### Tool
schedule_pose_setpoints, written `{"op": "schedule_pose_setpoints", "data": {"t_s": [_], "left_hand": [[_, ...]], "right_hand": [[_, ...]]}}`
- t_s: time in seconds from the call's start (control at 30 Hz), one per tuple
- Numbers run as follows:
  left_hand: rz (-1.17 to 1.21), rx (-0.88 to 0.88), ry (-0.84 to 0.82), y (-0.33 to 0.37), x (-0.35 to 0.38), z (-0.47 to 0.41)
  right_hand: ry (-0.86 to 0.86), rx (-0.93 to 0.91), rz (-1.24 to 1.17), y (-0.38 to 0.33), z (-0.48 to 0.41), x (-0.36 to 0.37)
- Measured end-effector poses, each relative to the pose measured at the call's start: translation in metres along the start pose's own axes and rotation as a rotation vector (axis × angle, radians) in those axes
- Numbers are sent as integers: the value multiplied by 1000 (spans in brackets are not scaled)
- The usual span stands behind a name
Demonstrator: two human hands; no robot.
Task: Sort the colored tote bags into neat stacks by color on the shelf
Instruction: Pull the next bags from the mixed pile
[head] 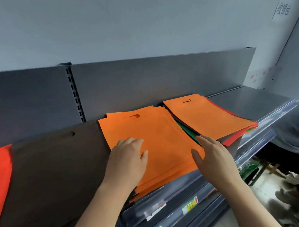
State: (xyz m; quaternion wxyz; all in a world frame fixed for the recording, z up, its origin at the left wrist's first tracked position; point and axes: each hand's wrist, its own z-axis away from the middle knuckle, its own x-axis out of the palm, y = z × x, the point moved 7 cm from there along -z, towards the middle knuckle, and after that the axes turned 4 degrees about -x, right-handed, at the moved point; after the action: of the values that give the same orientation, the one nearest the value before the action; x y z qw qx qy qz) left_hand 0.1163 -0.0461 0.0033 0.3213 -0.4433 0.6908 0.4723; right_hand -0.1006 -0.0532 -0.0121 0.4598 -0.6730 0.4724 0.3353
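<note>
Squaring up the orange stack (pixel 151 140) at centre, likely — left hand (pixel 128 159) flat on top, right hand (pixel 214 155) relaxed against its three-o'clock edge, neither grasping anything. Next, probably: lift the orange bag (pixel 208 114) off the mixed pile (pixel 232 138) at two o'clock, lay flush. Brown stack (pixel 53 169) tight at nine; bare shelf (pixel 257 98) past two.

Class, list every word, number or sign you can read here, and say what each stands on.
"收银台", on the white wall panel at top right.
Price tags on the shelf rail: red arrows show, print too blurred to read.
Orange bags: no print.
</note>
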Motion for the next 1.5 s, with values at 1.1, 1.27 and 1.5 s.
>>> {"op": "schedule_pose_setpoints", "data": {"t_s": [1.1,1.27,1.5], "left_hand": [[94,-586,69,159,167,-120],[145,-662,49,161,172,-116],[246,-703,71,165,172,-122]], "right_hand": [[-77,-219,-36,277,-159,19],[-73,-284,26,274,-156,23],[-59,-311,2,276,-154,20]]}}
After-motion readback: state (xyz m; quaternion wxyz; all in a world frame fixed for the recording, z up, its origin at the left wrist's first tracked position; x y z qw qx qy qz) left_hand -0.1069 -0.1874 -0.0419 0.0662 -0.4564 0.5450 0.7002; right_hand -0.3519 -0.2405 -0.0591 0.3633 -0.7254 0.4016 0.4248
